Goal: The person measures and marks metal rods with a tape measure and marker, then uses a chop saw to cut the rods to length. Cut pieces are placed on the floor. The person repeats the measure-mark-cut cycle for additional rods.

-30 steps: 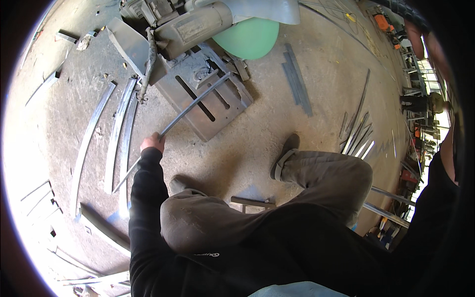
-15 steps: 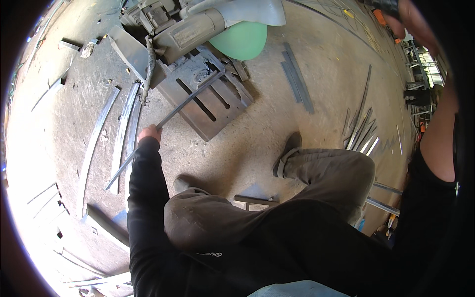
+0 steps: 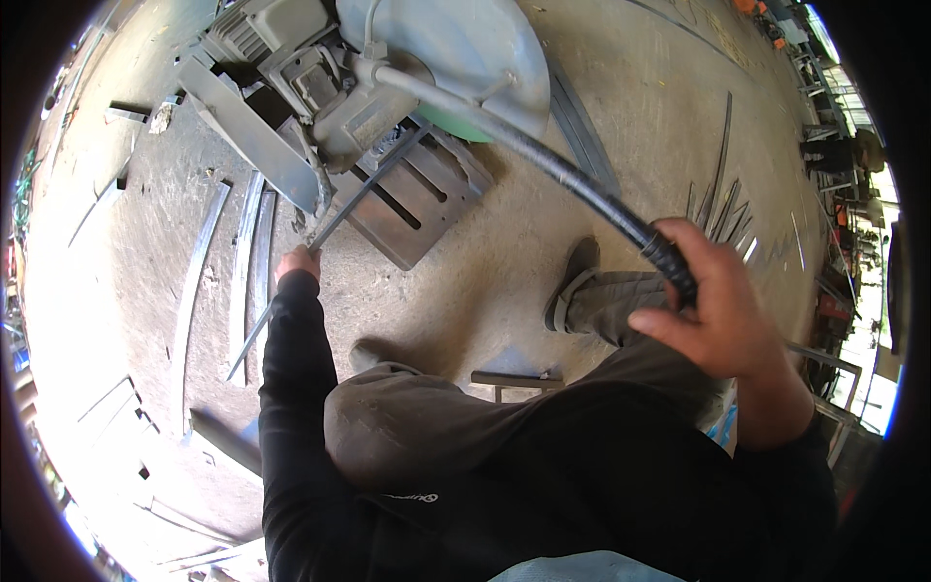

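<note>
A cut-off saw (image 3: 335,121) stands on the floor ahead of me, with a rounded grey guard (image 3: 475,53) and a sliver of green disc (image 3: 465,128) below it. My left hand (image 3: 297,262) is closed round a thin metal bar (image 3: 361,194). The bar's far end lies across the saw's slotted base plate (image 3: 417,250), and its near end slants down past my sleeve. On the right, my right hand (image 3: 722,301) grips the black end of the saw's long lever handle (image 3: 572,179), thumb underneath.
Long metal strips (image 3: 199,291) lie to the left of my left arm. Flat dark strips (image 3: 582,126) rest beyond the guard, and thin offcuts (image 3: 727,218) are scattered at right. A small dark-topped stand (image 3: 517,379) sits between my legs.
The saw's handle has swung down and toward me with my right hand on it. The guard has lowered over most of the green disc. My left hand stays on the bar.
</note>
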`<state>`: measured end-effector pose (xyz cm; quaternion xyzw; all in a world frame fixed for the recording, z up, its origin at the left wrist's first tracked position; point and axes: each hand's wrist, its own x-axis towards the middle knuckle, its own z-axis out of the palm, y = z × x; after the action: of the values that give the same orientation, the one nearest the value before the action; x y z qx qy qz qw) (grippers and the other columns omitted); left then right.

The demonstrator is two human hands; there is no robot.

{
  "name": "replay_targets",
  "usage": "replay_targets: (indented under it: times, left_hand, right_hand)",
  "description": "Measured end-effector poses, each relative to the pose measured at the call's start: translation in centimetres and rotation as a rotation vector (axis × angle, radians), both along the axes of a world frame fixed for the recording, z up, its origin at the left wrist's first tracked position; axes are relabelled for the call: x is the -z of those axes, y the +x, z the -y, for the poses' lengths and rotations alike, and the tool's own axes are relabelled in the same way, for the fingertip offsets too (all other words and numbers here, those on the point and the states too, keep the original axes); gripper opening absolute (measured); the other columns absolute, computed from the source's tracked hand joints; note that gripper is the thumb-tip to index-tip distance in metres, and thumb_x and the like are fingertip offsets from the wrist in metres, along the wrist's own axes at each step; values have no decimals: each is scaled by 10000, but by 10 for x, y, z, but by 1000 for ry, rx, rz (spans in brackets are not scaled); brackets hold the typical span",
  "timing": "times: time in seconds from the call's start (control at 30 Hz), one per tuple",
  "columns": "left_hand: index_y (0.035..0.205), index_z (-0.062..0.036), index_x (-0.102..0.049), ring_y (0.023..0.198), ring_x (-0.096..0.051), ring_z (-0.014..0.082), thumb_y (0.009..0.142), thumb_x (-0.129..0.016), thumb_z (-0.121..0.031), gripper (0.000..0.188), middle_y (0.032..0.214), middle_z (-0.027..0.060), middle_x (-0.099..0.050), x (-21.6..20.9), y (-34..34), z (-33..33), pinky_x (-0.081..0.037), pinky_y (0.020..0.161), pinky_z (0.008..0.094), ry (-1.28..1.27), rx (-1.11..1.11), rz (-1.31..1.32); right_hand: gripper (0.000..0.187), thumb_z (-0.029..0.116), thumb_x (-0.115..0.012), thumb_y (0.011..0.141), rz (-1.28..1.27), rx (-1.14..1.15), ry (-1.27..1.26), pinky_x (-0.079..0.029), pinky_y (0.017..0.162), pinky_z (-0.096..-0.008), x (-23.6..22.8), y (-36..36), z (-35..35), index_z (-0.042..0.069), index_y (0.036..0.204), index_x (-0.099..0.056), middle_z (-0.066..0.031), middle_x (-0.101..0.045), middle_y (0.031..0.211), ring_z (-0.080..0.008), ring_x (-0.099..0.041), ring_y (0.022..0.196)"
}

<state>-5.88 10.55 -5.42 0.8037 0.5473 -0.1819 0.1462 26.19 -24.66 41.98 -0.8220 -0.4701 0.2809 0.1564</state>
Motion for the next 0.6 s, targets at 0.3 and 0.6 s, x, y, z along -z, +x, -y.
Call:
replay_targets:
  times: [0.3, 0.6]
  left_hand:
    - [1073, -7, -738, 1087, -702, 407, 904, -641, -650, 671, 1118, 223, -740, 14, 2, 3, -550, 948, 488, 33, -126, -14]
    - [1048, -7, -755, 1030, -714, 423, 851, -744, -538, 567, 1030, 254, -746, -3, 6, 11, -564, 921, 505, 80, -214, 81]
  right_hand:
    - [427, 301, -873, 804, -156, 163, -132, -464, 566, -402, 84, 4, 49, 45, 870, -537, -108, -519, 623, -285, -567, 555]
    - [466, 339, -864, 802, -180, 126, -211, -520, 598, -465, 123, 8, 61, 16, 913, -548, -182, -616, 660, -400, -677, 666]
